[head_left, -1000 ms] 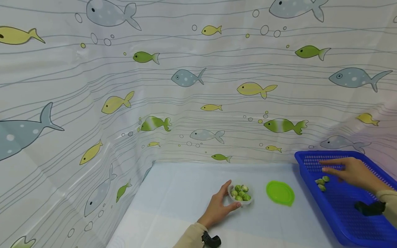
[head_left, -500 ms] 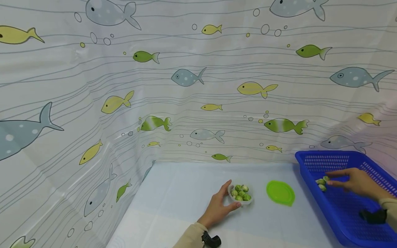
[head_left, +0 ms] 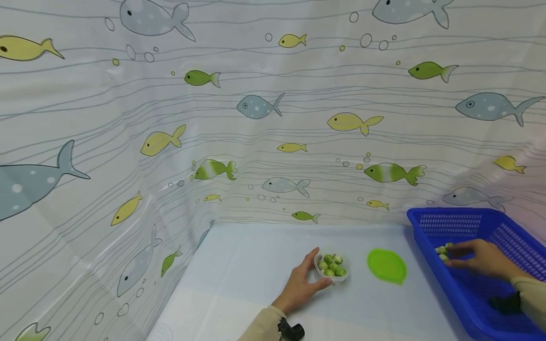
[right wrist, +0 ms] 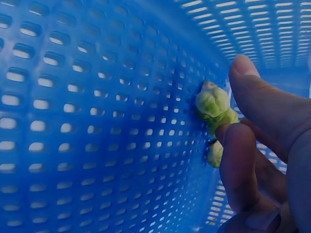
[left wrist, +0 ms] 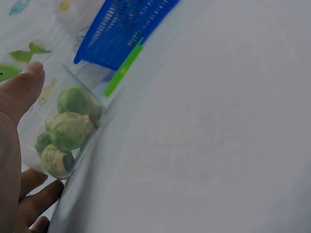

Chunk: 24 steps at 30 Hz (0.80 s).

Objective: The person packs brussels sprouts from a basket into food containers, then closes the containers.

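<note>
My left hand (head_left: 298,286) holds a small clear plastic container (head_left: 346,266) on the white table, fingers at its left side and thumb at the near side. Several Brussels sprouts (head_left: 330,265) fill it; the left wrist view shows them (left wrist: 72,131) through the wall. Inside the blue basket (head_left: 465,296), my right hand (head_left: 486,259) reaches down to a small group of loose Brussels sprouts (head_left: 442,252). In the right wrist view, the thumb and fingers stand apart right beside these sprouts (right wrist: 213,102), partly covering them.
A bright green lid (head_left: 386,266) lies flat between the container and the basket. The perforated basket wall rises around my right hand. A white curtain (head_left: 256,132) printed with fish hangs behind and to the left of the table.
My right hand has lowered in the basket and come to the loose sprouts, its fingertips now overlapping them. The left hand and the container have stayed in place.
</note>
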Tool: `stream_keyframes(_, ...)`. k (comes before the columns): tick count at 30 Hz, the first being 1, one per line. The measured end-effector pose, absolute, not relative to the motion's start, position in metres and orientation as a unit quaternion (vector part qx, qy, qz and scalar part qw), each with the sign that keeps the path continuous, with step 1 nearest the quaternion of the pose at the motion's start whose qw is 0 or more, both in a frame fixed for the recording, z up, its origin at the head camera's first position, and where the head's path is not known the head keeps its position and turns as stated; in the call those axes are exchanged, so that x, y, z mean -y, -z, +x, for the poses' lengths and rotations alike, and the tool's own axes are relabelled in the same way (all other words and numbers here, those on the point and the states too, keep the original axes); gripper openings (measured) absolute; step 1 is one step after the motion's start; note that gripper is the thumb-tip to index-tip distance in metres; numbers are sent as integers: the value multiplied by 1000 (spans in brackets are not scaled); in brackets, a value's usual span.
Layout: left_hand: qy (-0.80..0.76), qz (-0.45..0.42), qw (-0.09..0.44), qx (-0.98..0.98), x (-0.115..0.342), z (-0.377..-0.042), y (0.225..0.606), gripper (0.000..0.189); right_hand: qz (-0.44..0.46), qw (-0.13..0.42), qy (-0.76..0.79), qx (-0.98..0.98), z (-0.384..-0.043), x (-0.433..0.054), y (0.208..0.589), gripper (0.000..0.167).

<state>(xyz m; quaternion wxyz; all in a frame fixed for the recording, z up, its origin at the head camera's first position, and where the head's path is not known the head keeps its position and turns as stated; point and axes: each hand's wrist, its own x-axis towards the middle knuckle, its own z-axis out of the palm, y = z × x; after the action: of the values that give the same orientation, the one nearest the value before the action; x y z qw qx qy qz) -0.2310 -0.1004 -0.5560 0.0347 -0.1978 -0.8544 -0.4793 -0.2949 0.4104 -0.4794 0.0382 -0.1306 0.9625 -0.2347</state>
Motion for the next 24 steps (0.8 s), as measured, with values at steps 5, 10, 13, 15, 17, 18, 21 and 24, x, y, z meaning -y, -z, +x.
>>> stream_keyframes(5,481,-198,33,854,99,-231,555,91,-133,52,254,-957,-299,-410,483,52)
stream_keyframes(10,477,-200,29,855,98,-231,557,91,-128,56,254,-957,-301,-412,487,46)
stream_keyframes(13,474,-200,31,857,98,-231,557,91,-123,59,254,-957,-302,-414,489,46)
stream_keyframes(15,474,-199,32,857,98,-231,557,91,-120,62,257,-957,-303,-413,490,47)
stream_keyframes(17,475,-199,32,857,98,-231,556,91,-117,64,260,-956,-305,-412,490,47)
stream_keyframes(18,475,-199,32,857,99,-231,556,91,-116,64,260,-956,-306,-412,490,46)
stream_keyframes(21,474,-198,34,857,100,-231,556,91,-115,62,266,-955,-308,-409,491,44)
stream_keyframes(24,473,-197,34,858,101,-230,556,91,-117,55,269,-954,-310,-408,492,42)
